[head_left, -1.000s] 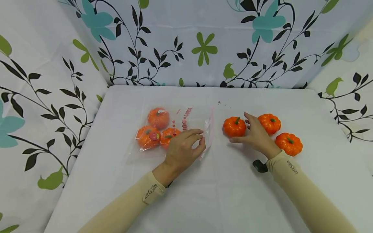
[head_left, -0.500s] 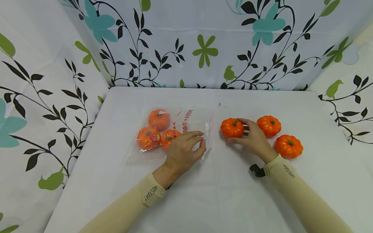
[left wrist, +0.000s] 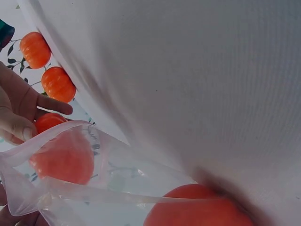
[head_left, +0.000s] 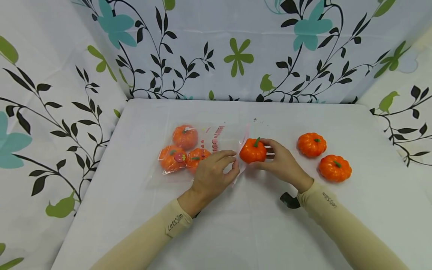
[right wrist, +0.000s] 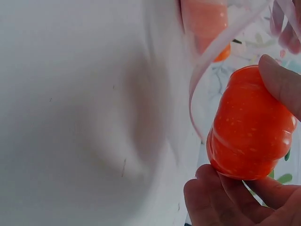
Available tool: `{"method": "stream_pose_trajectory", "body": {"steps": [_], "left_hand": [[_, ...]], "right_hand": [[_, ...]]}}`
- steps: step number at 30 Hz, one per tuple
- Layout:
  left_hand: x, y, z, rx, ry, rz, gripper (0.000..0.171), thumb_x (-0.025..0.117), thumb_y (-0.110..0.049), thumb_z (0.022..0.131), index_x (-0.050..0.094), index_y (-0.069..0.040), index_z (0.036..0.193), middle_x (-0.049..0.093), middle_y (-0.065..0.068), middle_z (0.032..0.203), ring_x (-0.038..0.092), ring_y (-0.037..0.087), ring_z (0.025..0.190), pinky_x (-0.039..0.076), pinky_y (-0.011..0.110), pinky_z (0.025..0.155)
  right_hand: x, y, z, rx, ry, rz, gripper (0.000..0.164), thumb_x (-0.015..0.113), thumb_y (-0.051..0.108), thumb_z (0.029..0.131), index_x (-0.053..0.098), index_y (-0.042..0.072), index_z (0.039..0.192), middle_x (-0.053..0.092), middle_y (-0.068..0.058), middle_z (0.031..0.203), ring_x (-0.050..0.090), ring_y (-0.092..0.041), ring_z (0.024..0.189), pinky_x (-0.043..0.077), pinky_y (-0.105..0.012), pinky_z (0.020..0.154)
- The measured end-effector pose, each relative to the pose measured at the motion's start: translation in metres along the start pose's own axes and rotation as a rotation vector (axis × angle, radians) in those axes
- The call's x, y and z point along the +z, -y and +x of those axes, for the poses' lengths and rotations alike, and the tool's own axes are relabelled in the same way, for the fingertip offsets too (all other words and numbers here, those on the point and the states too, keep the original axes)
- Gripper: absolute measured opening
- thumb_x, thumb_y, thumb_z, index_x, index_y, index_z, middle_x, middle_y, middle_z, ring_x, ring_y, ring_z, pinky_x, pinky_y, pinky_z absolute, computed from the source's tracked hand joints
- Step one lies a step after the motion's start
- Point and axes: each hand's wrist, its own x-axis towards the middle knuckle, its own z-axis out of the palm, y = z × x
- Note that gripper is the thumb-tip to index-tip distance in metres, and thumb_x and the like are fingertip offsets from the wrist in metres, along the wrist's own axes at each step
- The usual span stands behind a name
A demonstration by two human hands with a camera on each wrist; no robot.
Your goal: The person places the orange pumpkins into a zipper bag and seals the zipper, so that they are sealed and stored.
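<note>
A clear zip bag (head_left: 227, 135) with red print lies left of centre, holding three small orange pumpkins, one (head_left: 185, 137) at the back. My left hand (head_left: 213, 169) pinches the bag's open edge between thumb and fingers. My right hand (head_left: 284, 165) grips another small pumpkin (head_left: 252, 151), green stem up, with thumb and fingers around its side. That pumpkin is right at the bag's mouth. In the left wrist view, the bag's pink rim (left wrist: 61, 129) stands open, with the gripped pumpkin (left wrist: 66, 157) partly seen through the plastic. In the right wrist view, the thumb (right wrist: 282, 84) presses on the pumpkin.
Two more small pumpkins, one (head_left: 311, 144) behind the other (head_left: 335, 168), sit right of my right hand on the white-covered table (head_left: 216, 232). A patterned curtain (head_left: 195, 48) hangs behind the table and along both sides.
My right hand closed around the nearest loose pumpkin and brought it left to the bag's mouth. The left hand has stayed at the bag's edge.
</note>
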Motion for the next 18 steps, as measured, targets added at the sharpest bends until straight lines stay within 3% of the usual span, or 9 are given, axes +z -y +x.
{"method": "stream_pose_trajectory", "body": {"steps": [5, 14, 18], "left_hand": [[-0.001, 0.001, -0.001, 0.001, -0.004, 0.005, 0.013, 0.075, -0.009, 0.085, 0.079, -0.001, 0.094, 0.075, 0.008, 0.099, 0.073, 0.019, 0.09, 0.058, 0.028, 0.084], [-0.002, 0.002, -0.003, 0.016, -0.017, -0.004, 0.013, 0.074, -0.009, 0.085, 0.079, 0.0, 0.092, 0.075, 0.009, 0.097, 0.073, 0.02, 0.088, 0.058, 0.027, 0.083], [-0.002, 0.003, -0.004, 0.029, -0.026, -0.005, 0.011, 0.073, -0.008, 0.084, 0.079, 0.0, 0.09, 0.075, 0.008, 0.096, 0.072, 0.019, 0.085, 0.059, 0.026, 0.08]], "right_hand": [[0.015, 0.009, 0.005, -0.036, 0.026, 0.007, 0.092, 0.088, 0.044, 0.076, 0.044, 0.008, 0.15, 0.05, -0.009, 0.147, 0.059, -0.033, 0.119, 0.052, -0.051, 0.097], [0.037, 0.021, 0.019, -0.096, 0.048, 0.012, 0.073, 0.084, 0.02, 0.081, 0.049, 0.002, 0.142, 0.054, -0.013, 0.138, 0.058, -0.032, 0.117, 0.052, -0.047, 0.098], [0.045, 0.023, 0.026, -0.159, 0.018, -0.027, 0.066, 0.085, 0.016, 0.08, 0.054, 0.004, 0.137, 0.06, -0.011, 0.126, 0.059, -0.029, 0.107, 0.054, -0.044, 0.091]]}}
